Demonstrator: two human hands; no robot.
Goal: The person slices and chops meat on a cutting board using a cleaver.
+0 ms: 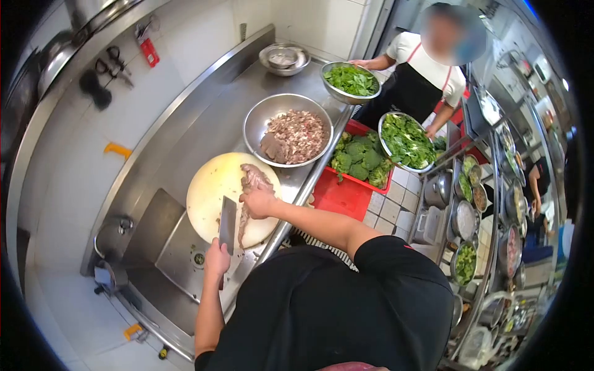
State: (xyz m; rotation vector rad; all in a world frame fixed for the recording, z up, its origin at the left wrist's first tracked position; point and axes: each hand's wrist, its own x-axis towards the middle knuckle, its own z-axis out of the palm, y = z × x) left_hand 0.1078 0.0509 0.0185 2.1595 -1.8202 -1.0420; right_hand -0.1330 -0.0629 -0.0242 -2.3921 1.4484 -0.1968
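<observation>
My left hand [216, 256] is wrapped round the handle of a cleaver [228, 222], its broad blade over a round white cutting board [207, 185]. On the board lies a long piece of raw meat [255, 178], with a thinner strip trailing toward the near edge. My right hand [260, 203] grips the meat near its middle, fingers curled over it, just right of the blade. Beyond the board stands a large steel bowl [250, 127] of chopped meat [300, 131], with a smoother lump at one side.
The board overlaps a steel sink [179, 247]. A co-worker [396, 93] holds two bowls of leafy greens [349, 80] beyond the counter's right edge. Below them sits a red crate [352, 126] of broccoli [364, 154]. Shelves at right carry several food bowls [464, 263]. Small bowls [284, 59] stand at the far end.
</observation>
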